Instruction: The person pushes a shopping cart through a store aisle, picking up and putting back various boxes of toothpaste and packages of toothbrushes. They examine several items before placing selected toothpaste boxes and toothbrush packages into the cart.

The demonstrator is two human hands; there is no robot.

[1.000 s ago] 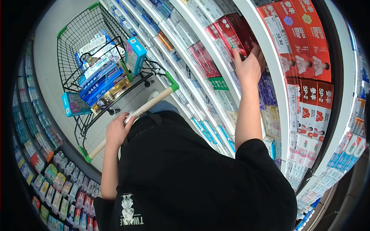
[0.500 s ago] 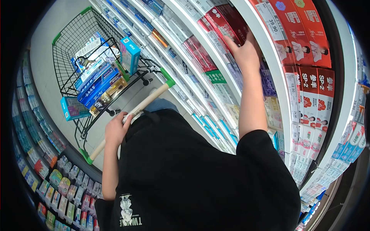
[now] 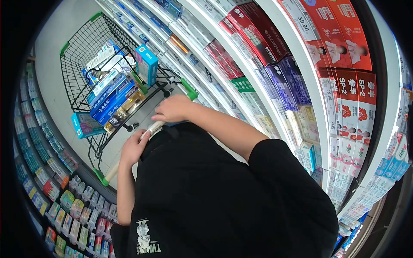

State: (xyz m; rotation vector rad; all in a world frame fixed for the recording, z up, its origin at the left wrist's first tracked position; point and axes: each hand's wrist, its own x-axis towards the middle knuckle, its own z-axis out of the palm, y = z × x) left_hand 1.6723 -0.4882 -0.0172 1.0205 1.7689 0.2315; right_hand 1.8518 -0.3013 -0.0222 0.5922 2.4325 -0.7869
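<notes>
My left hand (image 3: 134, 147) is wrapped round the pale handle (image 3: 112, 172) of a shopping cart (image 3: 84, 56), near the handle's middle. Farther up the same handle lies my right hand (image 3: 172, 108), its fingers curled over the bar close to the green end piece. Inside the wire cart are blue boxes (image 3: 112, 101), a gold-coloured pack (image 3: 130, 102) and white packages. A teal box (image 3: 146, 64) stands upright at the cart's near right corner, and another teal box (image 3: 86, 124) sits at its left corner.
Shelves with red boxes (image 3: 256, 34), purple boxes (image 3: 282, 86) and price tags curve along the right. Red and white SP-2 boxes (image 3: 355, 105) stand on the nearer shelf. Small packs (image 3: 77, 208) fill a shelf at the lower left. Pale floor (image 3: 47, 81) shows beside the cart.
My right hand has left the red boxes on the shelf and come down to the cart handle. My left hand stays on the handle. The cart appears shifted slightly right and down.
</notes>
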